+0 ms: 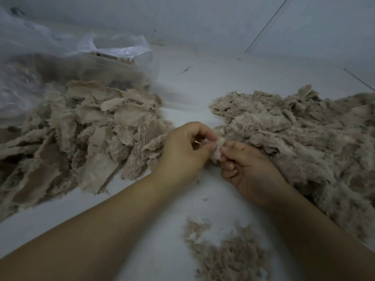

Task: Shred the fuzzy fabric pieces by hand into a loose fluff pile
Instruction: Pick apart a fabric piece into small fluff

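Both hands meet at the centre of the view over a pale grey-white floor (pixel 203 82). The left hand (pixel 182 153) and the right hand (pixel 249 171) each pinch one small tuft of pale beige fuzzy fabric (pixel 218 148) between thumb and curled fingertips. The tuft sits directly between the two sets of fingertips, which nearly touch. It looks lighter than the surrounding material, with frayed, wispy edges and a strand hanging below the pinch.

To the left of the fingers lies a heap of flat, torn beige fabric pieces (pixel 85 134). These pieces show a smooth woven backing on some faces and a short nap on others, with ragged edges. They overlap in layers.

To the right of the fingers, touching the right hand's far side, lies a broad pile of loose beige shredded fluff (pixel 304 134). Its texture is finer and more tangled, with few flat faces visible.

Below the wrists, nearer the person, lies a smaller patch of the same shredded fluff (pixel 227 254).

Beyond the left heap stands a clear, crumpled plastic bag (pixel 60 57), through which more beige fabric shows.
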